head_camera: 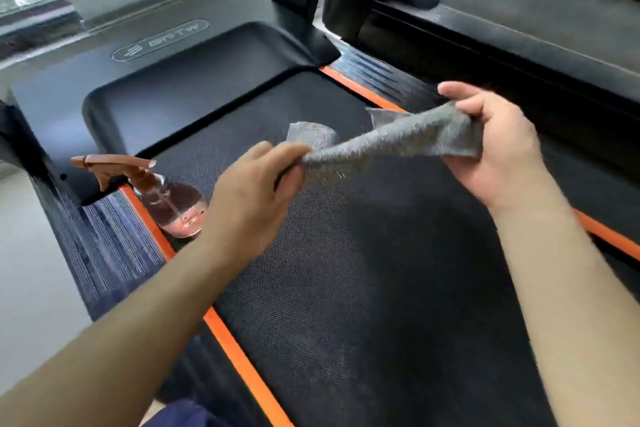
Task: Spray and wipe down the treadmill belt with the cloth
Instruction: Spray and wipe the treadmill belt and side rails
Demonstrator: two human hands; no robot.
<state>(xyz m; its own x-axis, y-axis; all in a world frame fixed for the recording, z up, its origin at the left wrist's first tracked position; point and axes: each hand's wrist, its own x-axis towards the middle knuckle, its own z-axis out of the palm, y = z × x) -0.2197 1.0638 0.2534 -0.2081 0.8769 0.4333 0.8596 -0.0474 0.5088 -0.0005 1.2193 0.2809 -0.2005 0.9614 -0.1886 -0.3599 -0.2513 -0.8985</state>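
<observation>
I saw the left hand [249, 191] pinching one end of the grey cloth [398, 142], and the right hand [498, 152], at its 3 o'clock, clamped on the other end. They held it stretched above the treadmill belt [346, 288], probably to square it for wiping. The spray bottle [166, 198] stood at the left hand's 9 o'clock, on the belt's edge, within reach.

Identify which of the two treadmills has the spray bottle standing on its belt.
The near treadmill, below the grey cloth: the spray bottle stands at its belt's left edge. The far treadmill, upper right, shows none.
</observation>
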